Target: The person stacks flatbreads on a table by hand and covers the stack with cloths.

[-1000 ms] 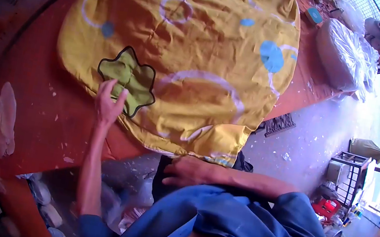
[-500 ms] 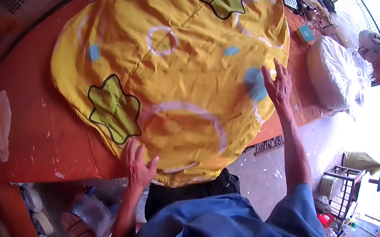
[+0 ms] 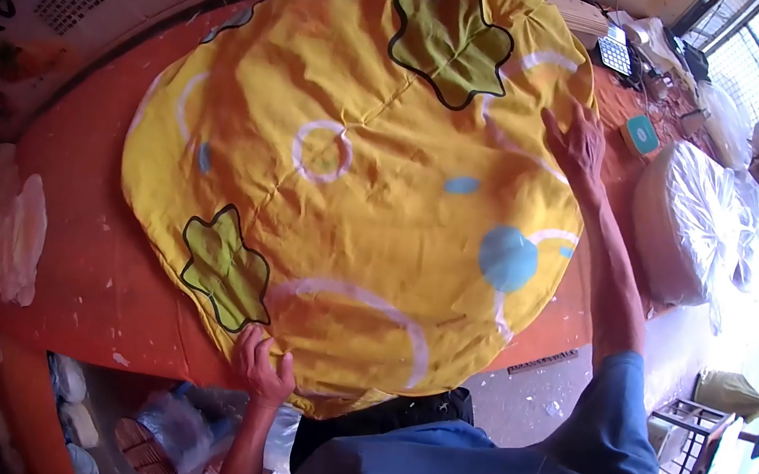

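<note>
shifted past the blue dot (image 3: 508, 258) since the earlier frame: right hand (image 3: 579, 152), fingers spread wide, placed at upper right edge of yellow fabric cover (image 3: 378, 247). left hand (image 3: 267, 370): set at near edge by green star-shaped patch (image 3: 226, 271); grip cannot be told. cover: spread across orange tabletop (image 3: 68, 274).

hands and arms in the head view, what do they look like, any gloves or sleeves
The left hand and right hand are both bare, with no gloves or watch visible. The right arm has a plain blue sleeve ending near the elbow; the left cuff isn't clear.
</note>
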A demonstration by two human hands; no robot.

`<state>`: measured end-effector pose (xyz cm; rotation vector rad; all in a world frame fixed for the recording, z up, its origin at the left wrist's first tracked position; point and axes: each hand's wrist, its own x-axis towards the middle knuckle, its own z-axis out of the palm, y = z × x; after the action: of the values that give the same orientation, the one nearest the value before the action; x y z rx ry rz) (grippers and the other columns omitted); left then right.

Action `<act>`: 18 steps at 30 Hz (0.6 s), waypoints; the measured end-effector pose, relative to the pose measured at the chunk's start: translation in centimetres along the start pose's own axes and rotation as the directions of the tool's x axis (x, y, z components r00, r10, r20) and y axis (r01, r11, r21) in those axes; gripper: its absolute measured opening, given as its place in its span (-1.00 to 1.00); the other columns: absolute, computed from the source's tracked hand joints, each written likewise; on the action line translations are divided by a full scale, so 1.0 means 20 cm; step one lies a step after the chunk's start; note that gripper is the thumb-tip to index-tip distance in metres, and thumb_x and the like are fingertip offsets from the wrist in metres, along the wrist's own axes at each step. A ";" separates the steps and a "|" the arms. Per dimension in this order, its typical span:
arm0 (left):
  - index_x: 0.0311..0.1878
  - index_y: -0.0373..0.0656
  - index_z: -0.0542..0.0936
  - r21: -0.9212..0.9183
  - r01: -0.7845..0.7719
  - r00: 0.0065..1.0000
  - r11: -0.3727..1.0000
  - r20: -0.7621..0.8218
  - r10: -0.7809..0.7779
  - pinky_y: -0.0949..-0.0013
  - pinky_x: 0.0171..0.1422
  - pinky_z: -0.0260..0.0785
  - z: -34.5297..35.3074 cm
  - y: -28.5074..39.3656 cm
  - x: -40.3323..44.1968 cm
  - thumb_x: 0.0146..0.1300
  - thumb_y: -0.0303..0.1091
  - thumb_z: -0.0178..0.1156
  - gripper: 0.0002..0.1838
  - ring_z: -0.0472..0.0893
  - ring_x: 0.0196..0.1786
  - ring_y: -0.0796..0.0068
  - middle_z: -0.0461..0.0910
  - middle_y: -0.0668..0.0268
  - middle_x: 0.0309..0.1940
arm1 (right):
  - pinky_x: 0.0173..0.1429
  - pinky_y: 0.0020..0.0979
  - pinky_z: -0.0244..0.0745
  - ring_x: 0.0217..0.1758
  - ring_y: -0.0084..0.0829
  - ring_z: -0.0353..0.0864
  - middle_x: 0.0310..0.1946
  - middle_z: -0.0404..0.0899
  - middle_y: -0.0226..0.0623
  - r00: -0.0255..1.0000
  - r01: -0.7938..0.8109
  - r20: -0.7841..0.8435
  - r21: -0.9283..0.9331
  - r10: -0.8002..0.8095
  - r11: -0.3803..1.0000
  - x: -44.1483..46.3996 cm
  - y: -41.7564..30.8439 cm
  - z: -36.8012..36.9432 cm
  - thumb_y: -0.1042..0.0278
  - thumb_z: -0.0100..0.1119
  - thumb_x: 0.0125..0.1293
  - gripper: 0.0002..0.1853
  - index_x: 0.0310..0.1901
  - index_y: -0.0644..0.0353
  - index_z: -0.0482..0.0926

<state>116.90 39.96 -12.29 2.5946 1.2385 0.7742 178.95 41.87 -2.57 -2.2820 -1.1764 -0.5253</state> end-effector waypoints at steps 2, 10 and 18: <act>-0.11 -0.32 0.51 0.028 0.008 1.000 1.000 -0.006 -0.008 -0.12 0.38 0.22 -0.01 0.01 0.00 0.22 -0.16 0.21 -0.62 0.40 0.28 -0.14 0.46 -0.05 0.12 | 0.36 0.06 0.24 0.38 0.15 0.31 0.28 0.40 0.16 0.989 0.140 -0.022 -0.099 -0.143 0.985 0.23 -0.13 0.14 -0.27 0.23 0.18 -0.26 0.33 -0.06 0.45; -0.09 -0.31 0.48 0.101 0.061 0.998 0.993 0.014 -0.062 -0.11 0.36 0.24 -0.04 0.06 -0.08 0.18 -0.16 0.19 -0.61 0.43 0.25 -0.14 0.46 -0.04 0.10 | 0.44 0.32 0.02 0.58 0.04 -0.02 0.46 0.19 -0.01 0.943 0.329 0.110 -0.199 -0.313 0.923 0.71 -0.66 0.38 -0.42 0.11 0.19 -0.19 0.42 -0.22 0.32; -0.07 -0.30 0.47 0.086 0.105 0.993 0.991 0.044 -0.110 -0.14 0.34 0.24 -0.08 0.13 -0.12 0.17 -0.19 0.16 -0.62 0.42 0.23 -0.20 0.44 -0.09 0.10 | 0.47 -0.06 0.08 0.38 0.00 0.25 0.23 0.42 -0.08 0.895 0.414 0.204 -0.046 -0.397 0.909 0.32 -0.15 0.96 -0.27 0.03 0.33 -0.37 0.16 0.10 0.56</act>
<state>116.70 36.34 -10.91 2.5693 1.4120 0.6481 181.95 58.96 -13.45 -2.1990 -1.7806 -0.5250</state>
